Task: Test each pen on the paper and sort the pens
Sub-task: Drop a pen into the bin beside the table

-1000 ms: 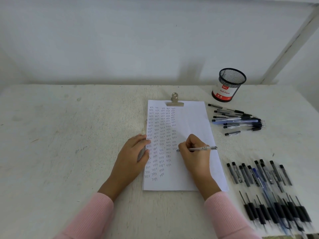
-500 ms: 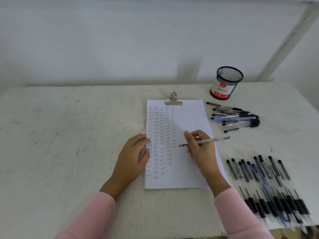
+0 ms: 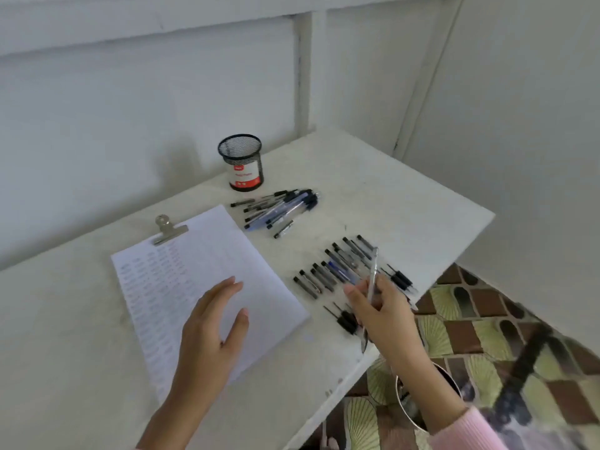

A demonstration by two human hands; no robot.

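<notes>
Clear pen pinched in the right hand, held just right of the clipped paper over rows of laid-out pens, left hand spread over the paper, pen pile and mesh pen cup set beyond the paper's far right corner.

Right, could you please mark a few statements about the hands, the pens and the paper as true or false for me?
1. The right hand holds a clear pen over the rows of pens near the table's right edge. True.
2. The left hand grips a pen. False: it is open over the paper and holds nothing.
3. The mesh pen cup stands upright beyond the loose pile of pens. True.
4. The binder clip sits on the paper's near edge. False: it clamps the far edge.
</notes>
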